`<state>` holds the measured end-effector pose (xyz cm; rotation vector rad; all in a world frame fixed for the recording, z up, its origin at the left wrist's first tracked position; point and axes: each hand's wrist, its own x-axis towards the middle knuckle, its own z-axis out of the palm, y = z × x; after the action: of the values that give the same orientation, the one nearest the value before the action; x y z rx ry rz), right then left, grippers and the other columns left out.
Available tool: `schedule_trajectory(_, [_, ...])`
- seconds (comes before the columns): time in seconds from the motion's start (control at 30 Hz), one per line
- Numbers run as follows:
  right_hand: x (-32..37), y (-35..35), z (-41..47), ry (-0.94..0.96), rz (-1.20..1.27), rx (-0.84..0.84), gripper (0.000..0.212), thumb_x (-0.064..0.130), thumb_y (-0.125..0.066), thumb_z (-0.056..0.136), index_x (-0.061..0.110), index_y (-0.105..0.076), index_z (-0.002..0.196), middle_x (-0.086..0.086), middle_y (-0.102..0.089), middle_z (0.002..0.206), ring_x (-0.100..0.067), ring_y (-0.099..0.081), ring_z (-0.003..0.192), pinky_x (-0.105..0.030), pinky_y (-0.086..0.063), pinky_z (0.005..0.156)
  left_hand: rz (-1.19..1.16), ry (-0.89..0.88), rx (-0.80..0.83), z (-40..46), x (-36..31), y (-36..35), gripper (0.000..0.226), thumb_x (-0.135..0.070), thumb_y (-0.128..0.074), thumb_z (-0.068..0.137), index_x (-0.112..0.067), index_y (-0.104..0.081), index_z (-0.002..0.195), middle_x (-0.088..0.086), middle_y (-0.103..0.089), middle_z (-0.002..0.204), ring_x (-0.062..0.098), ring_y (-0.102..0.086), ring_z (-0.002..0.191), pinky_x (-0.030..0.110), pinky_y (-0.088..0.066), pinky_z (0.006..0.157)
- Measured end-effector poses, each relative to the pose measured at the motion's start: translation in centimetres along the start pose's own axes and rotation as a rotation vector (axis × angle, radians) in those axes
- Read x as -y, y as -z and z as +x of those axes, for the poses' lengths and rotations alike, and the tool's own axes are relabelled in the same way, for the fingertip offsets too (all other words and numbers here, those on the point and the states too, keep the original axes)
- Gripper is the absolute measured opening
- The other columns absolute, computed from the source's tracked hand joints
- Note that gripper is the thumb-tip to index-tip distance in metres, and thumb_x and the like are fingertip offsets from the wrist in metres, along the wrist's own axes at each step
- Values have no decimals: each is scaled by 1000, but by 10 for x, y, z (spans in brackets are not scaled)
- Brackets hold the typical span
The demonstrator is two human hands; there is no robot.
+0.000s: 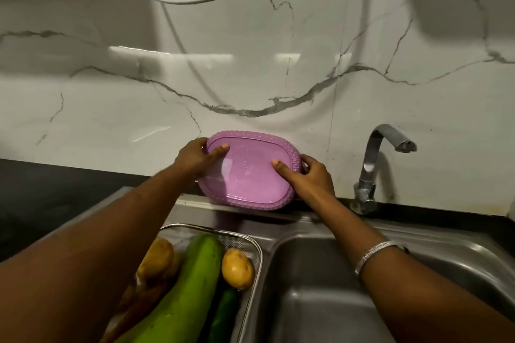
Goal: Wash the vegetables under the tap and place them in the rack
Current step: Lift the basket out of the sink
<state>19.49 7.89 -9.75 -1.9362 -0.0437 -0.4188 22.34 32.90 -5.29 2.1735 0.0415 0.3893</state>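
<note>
- Both hands, left hand (192, 159) and right hand (309, 175), grasp the short ends of a purple basket (248, 175), thumbs on its upturned base.
- Its long axis runs left to right, propped against the wall behind the sink (320, 287).
- Vegetables (195, 281) lie in a wire strainer (257, 253), below the left forearm.
- The tap (384, 153) stands to the right.

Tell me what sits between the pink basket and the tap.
In the head view, only the right hand gripping the pink basket, then bare marble wall and dark counter before the tap.

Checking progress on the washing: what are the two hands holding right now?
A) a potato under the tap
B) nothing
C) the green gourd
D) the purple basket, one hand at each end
D: the left hand and right hand grip opposite ends of the purple basket.
</note>
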Motion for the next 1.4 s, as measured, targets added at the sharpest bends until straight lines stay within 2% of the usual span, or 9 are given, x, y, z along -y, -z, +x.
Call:
schedule_trajectory(0.13, [12, 7, -2, -38, 4, -13, 84, 68, -77, 74, 23, -58, 142, 0, -65, 137, -25, -65, 117, -40, -57, 97, 84, 2, -24, -3, -4, 0, 64, -65, -61, 89, -15, -61, 130, 12, -65, 122, 32, -61, 103, 51, -56, 92])
schedule_trajectory(0.23, [15, 10, 0, -85, 9, -13, 85, 67, -79, 72, 21, -59, 140, -1, -65, 135, -26, -66, 112, -45, -59, 95, 88, 10, -14, -3, -7, 0, 62, -64, -60, 90, -15, -61, 128, 11, -64, 118, 32, -60, 101, 45, -56, 90])
schedule_trajectory(0.3, [13, 11, -5, -123, -9, 28, 94, 69, -80, 68, 20, -55, 144, -2, -62, 140, -28, -65, 117, -46, -59, 95, 137, 11, 23, -8, -5, 0, 61, -61, -59, 92, -12, -59, 129, 11, -62, 115, 27, -55, 93, 39, -54, 82])
schedule_trajectory(0.37, [11, 11, -8, -148, -21, 54, 101, 71, -79, 68, 20, -49, 149, -4, -57, 146, -31, -61, 123, -48, -58, 96, 163, 27, 47, -11, -3, -1, 63, -60, -57, 93, -10, -58, 131, 14, -63, 121, 27, -55, 94, 40, -55, 83])
schedule_trajectory(0.5, [12, 14, -5, -151, -28, 80, 103, 75, -73, 72, 18, -43, 152, -7, -52, 151, -34, -57, 129, -50, -54, 102, 201, -20, 34, -17, -7, -4, 67, -56, -51, 99, -7, -45, 144, 17, -56, 140, 36, -56, 118, 42, -48, 97])
schedule_trajectory(0.6, [12, 12, -3, -150, -138, 32, 107, 88, -56, 74, 20, -39, 154, -8, -47, 155, -34, -50, 137, -51, -45, 110, 227, -124, -66, -23, -7, -9, 77, -54, -50, 100, -8, -25, 157, 17, -42, 156, 36, -43, 140, 44, -37, 110])
schedule_trajectory(0.8, [19, 8, -5, 35, -295, -78, 90, 79, -56, 84, 26, -34, 154, -8, -43, 155, -32, -48, 137, -46, -46, 104, 429, -240, -183, -27, -15, -21, 75, -61, -46, 99, -25, -21, 159, 6, -18, 168, 32, -27, 151, 61, -31, 116])
schedule_trajectory(1.17, [27, 16, -32, 73, -360, -83, 82, 69, -56, 91, 25, -30, 155, -9, -38, 155, -31, -46, 137, -46, -47, 104, 554, -313, -168, -68, -38, -28, 70, -58, -47, 99, -24, -27, 157, 6, -22, 167, 28, -26, 152, 57, -20, 121])
schedule_trajectory(1.4, [7, 92, -130, 86, -369, -186, 55, 50, -55, 99, 24, -44, 146, -8, -47, 148, -30, -50, 132, -42, -46, 105, 432, -549, -177, -171, -118, -69, 59, -45, -63, 93, -19, -48, 144, 12, -46, 150, 34, -45, 135, 58, -36, 110])
